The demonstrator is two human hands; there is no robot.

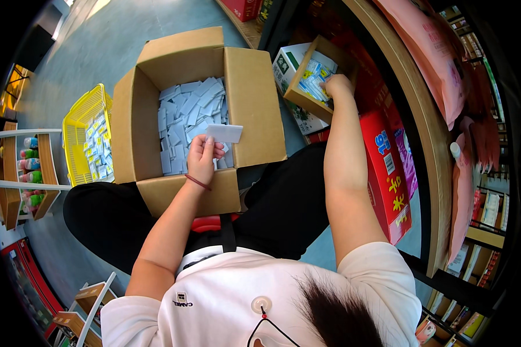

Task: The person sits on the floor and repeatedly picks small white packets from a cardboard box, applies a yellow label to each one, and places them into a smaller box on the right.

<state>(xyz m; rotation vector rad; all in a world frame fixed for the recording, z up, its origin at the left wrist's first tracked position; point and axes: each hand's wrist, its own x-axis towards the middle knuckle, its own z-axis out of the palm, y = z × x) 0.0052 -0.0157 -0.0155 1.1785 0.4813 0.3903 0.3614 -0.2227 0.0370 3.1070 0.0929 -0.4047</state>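
My left hand (pixel 205 153) pinches a blank white plastic card (pixel 226 133) over a big open cardboard box (pixel 255 107) heaped with similar white pieces (pixel 185 104). My right hand (pixel 337 87) reaches into a smaller tan box (pixel 311 99) at the upper right, its curled fingertips at blue, yellow and white printed cards (pixel 315 77); whether it grips one is hidden. Left of the big box, a yellow plastic basket (pixel 75 144) contains several white tags with yellow marks (pixel 97 153).
A green-and-white carton (pixel 285 66) lies under the small box. Red packages (pixel 382 173) and a wooden shelf (pixel 422 69) with pink bags (pixel 460 185) border the right. Racks (pixel 8 176) stand at the left. My bent legs (pixel 278 202) are below the big box.
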